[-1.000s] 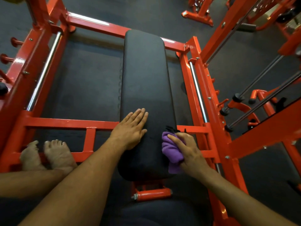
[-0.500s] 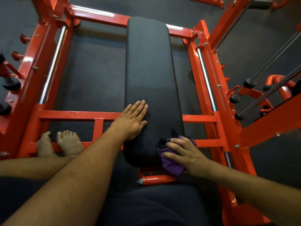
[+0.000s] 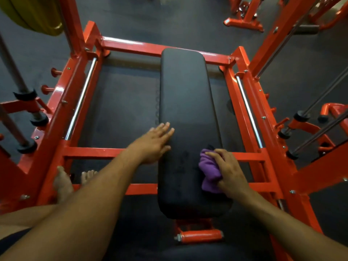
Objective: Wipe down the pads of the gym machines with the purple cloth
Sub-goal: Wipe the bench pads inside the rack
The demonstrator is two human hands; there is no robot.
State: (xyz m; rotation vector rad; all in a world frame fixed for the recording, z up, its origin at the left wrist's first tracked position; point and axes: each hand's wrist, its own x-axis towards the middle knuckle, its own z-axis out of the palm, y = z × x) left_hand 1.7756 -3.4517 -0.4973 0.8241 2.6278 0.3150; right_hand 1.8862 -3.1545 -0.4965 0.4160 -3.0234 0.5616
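Note:
A long black bench pad [image 3: 185, 95] runs away from me inside an orange steel frame. My left hand [image 3: 153, 143] lies flat with fingers spread on the pad's left edge, holding nothing. On the pad's right side near its close end, my right hand [image 3: 228, 171] presses a bunched purple cloth [image 3: 209, 169] against the surface. Faint damp marks show on the pad between my two hands.
The orange frame [image 3: 90, 153] boxes the bench, with chrome guide rods [image 3: 81, 100] on both sides and angled bars at the right. A yellow weight plate [image 3: 35, 14] hangs at the top left. Bare feet [image 3: 63, 182] rest on the lower left crossbar. An orange handle [image 3: 200, 236] sticks out under the pad's near end.
My right hand has moved the cloth up from the pad's near right corner onto its top surface. The view has tilted back and shows more of the far frame. My left hand stays flat.

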